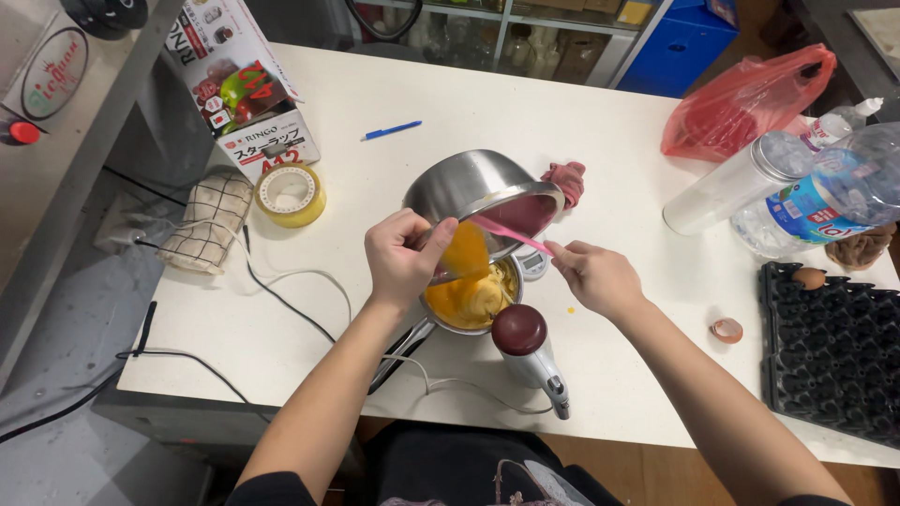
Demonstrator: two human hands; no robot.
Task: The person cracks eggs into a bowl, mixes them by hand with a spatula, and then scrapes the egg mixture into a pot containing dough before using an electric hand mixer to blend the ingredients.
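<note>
The left hand [403,258] is closed around the rim of a steel mixing bowl [469,187], thumb over the edge, holding it tipped on its side so that its mouth faces down and toward the person. Orange-yellow batter [466,251] runs from the lip of that bowl into a smaller steel bowl [472,302] directly beneath, which already holds a mound of the same yellow mixture. The right hand [595,276] pinches the handle of a pink spatula [514,236], whose blade reaches into the tilted bowl's mouth. Under the lower bowl sits a small scale [534,265], only its edge showing.

Just in front of the lower bowl, nearer the person, a hand mixer [530,351] with a dark red cap lies on the white table [600,141], its pale cord trailing off to the left. Behind the tilted bowl lies a crumpled pink cloth [565,178]. To the left are a roll of yellow tape [291,194], a checked oven mitt [206,220] and a printed cardboard box [246,89]; a blue pen [392,130] lies farther back. To the right stand a clear plastic jar [727,185] lying on its side, a large water bottle [825,192] and a red plastic bag [745,98]. A broken eggshell [726,330] rests near a black egg tray [830,351], which holds one brown egg [808,277] at its far corner.
</note>
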